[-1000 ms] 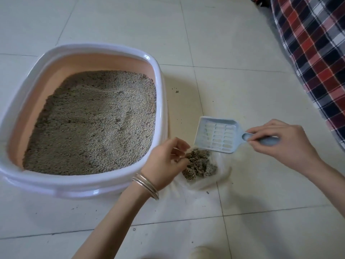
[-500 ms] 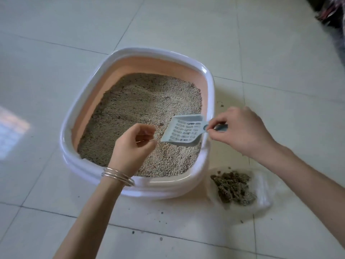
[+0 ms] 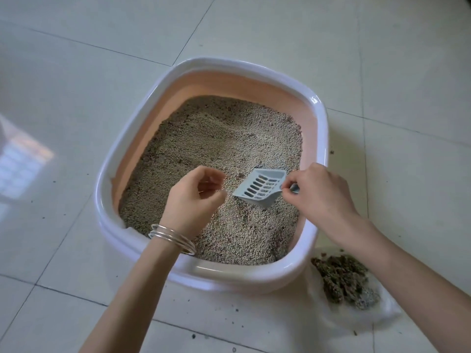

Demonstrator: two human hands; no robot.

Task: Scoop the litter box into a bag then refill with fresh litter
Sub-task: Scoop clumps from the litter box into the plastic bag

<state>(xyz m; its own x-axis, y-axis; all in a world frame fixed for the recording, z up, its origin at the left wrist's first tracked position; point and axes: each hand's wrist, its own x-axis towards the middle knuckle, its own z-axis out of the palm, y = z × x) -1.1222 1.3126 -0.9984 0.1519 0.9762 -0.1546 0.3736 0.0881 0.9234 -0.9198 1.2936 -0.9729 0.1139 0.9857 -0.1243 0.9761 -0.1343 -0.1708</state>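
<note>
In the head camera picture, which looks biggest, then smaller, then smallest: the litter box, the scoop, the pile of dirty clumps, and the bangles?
1. litter box, by far the biggest.
2. pile of dirty clumps on the bag.
3. scoop and bangles look about alike; the right hand hides the scoop's handle, so no ranking there.

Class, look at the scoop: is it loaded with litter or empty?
Empty: the scoop, held by the right hand in the litter box, shows bare open slots, with no clumps on it.
</note>
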